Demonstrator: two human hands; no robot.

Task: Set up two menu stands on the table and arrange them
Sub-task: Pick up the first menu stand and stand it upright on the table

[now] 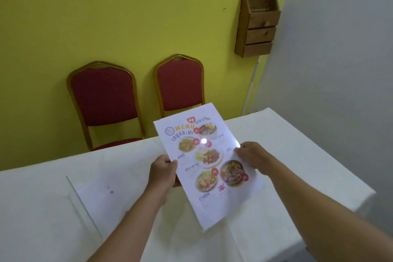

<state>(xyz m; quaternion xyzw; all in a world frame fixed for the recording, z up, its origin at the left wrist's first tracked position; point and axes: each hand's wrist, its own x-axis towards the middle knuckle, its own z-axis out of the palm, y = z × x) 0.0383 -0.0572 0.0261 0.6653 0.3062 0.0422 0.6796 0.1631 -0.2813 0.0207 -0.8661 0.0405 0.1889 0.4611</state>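
1. A person's left hand (162, 173) gripped the left edge of a clear acrylic menu stand (209, 166), thumb on the printed face and fingers curled behind, while the right hand (253, 158) pinched the opposite edge; both hands were closed on the stand.

2. The stand, carrying a colour sheet headed "MENU" with photographs of five dishes, was held above the table (297, 155) and tilted back toward the camera, its lower end near the cloth. Whether that end touched the surface could not be told.

3. A ceiling light glared off the glossy front of the menu, partly washing out the print near its middle.

4. A second menu stand (93, 200) lay flat on the white tablecloth just left of the person's left forearm, its clear rim showing and its sheet apparently face down, with only a faint pink mark bleeding through.

5. By the look of things the job was barely begun: neither stand was upright on the table, one was in hand and the other untouched.

6. Left to do, on this evidence, was standing the held menu on its base, raising the flat one, and lining the pair up on the table.

7. Beyond the table, two red-cushioned banquet chairs (104, 100) with gold frames stood against a yellow wall, and a wooden wall-mounted holder (258, 25) hung empty near the corner.
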